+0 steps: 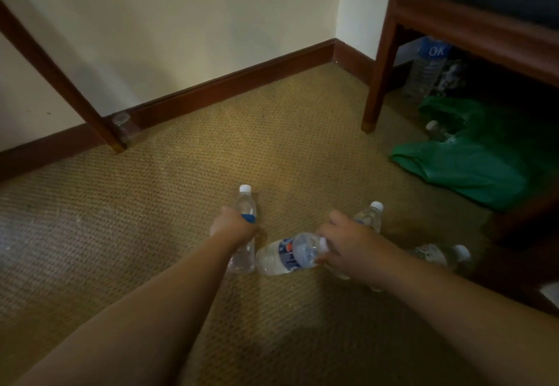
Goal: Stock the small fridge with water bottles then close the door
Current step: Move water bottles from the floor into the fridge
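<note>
My left hand (231, 227) is wrapped around an upright clear water bottle (246, 204) with a white cap and blue label, standing on the carpet. My right hand (352, 245) grips the neck end of a second bottle (279, 257) that lies tilted on its side, base pointing left. Behind my right hand a third bottle (370, 216) stands partly hidden. A fourth bottle (438, 254) lies on the carpet to the right. No fridge is in view.
A wooden chair (381, 62) stands at the right, with a large "OK" water bottle (428, 68), a green plastic bag (472, 155) and a small bottle (435, 130) beneath it. A table leg (60, 80) slants at the left. Wall and baseboard (227, 83) run behind.
</note>
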Demonstrator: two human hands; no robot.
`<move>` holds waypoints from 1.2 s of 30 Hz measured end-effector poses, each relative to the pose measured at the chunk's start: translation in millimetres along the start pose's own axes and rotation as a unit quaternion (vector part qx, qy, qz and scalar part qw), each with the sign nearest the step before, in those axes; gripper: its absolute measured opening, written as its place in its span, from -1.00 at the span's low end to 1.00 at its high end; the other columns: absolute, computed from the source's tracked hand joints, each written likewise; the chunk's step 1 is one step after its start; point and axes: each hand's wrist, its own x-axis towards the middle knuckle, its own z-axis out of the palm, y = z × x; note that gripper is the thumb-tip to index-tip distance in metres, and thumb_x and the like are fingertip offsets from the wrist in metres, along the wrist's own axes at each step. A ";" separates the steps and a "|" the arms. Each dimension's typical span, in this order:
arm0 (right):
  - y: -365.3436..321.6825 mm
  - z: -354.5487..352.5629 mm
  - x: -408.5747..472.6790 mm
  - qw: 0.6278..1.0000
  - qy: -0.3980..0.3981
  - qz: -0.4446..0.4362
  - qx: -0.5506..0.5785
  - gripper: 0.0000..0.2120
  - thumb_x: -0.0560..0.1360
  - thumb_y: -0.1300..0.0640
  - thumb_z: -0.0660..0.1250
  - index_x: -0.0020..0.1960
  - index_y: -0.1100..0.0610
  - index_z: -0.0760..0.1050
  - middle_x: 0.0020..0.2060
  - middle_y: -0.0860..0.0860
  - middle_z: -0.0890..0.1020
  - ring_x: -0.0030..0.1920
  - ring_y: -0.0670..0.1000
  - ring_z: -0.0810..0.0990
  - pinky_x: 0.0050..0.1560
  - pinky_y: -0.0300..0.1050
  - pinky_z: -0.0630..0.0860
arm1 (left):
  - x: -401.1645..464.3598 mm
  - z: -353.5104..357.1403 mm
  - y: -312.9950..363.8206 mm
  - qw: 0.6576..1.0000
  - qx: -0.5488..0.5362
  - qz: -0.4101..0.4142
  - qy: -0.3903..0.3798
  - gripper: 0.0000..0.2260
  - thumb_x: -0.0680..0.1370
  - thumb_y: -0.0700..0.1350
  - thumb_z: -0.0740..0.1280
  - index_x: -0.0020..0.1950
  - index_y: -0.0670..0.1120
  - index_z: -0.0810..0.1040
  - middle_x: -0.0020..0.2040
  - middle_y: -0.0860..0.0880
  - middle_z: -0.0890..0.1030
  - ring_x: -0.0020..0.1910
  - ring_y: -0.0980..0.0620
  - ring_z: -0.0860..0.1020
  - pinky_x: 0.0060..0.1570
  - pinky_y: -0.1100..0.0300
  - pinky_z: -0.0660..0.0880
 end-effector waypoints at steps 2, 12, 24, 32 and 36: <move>-11.5 -12.5 -19.5 0.999 0.010 -0.026 0.022 -0.71 0.61 -0.03 0.31 0.26 0.08 0.49 0.18 -0.03 0.39 0.09 0.03 0.53 0.12 0.03 0.50 | -20.0 -6.1 13.8 0.999 -0.034 0.042 0.008 -0.16 0.30 0.07 0.64 0.45 -0.11 0.33 0.20 -0.13 0.60 0.14 -0.18 0.61 0.13 -0.13 0.60; -5.3 -117.2 -188.0 0.974 0.193 0.042 0.108 -0.71 0.52 -0.13 0.42 0.23 -0.14 0.58 0.01 -0.20 0.46 0.01 -0.19 0.50 0.03 -0.21 0.52 | -163.8 -62.1 147.7 0.909 -0.051 0.392 -0.132 -0.26 0.11 0.16 0.72 0.18 0.21 0.43 0.09 0.12 0.65 -0.03 0.08 0.70 -0.02 0.02 0.67; 48.5 -184.1 -382.8 0.853 0.438 0.277 0.065 -0.72 0.50 -0.08 0.46 0.20 -0.10 0.63 -0.08 -0.22 0.48 -0.14 -0.20 0.54 -0.05 -0.16 0.49 | -360.9 -25.8 243.4 0.738 -0.039 0.615 -0.276 -0.27 0.14 0.14 0.73 0.17 0.30 0.41 0.12 0.28 0.60 0.06 0.25 0.63 -0.04 0.24 0.62; 119.4 -199.6 -398.5 0.816 0.469 0.337 -0.020 -0.70 0.53 0.01 0.44 0.24 0.04 0.63 0.10 0.02 0.57 0.01 0.10 0.62 0.07 -0.03 0.53 | -420.8 42.3 263.9 0.712 -0.090 0.622 -0.313 -0.27 0.20 0.09 0.72 0.24 0.24 0.40 0.14 0.29 0.62 0.09 0.29 0.63 0.04 0.25 0.63; 151.3 -213.1 -398.3 0.808 0.479 0.339 -0.049 -0.71 0.52 0.08 0.44 0.23 0.12 0.62 0.09 0.12 0.59 0.10 0.19 0.59 0.10 0.01 0.51 | -433.8 70.0 269.4 0.735 -0.111 0.601 -0.295 -0.26 0.25 0.07 0.70 0.28 0.22 0.36 0.11 0.24 0.61 0.08 0.27 0.62 0.01 0.33 0.60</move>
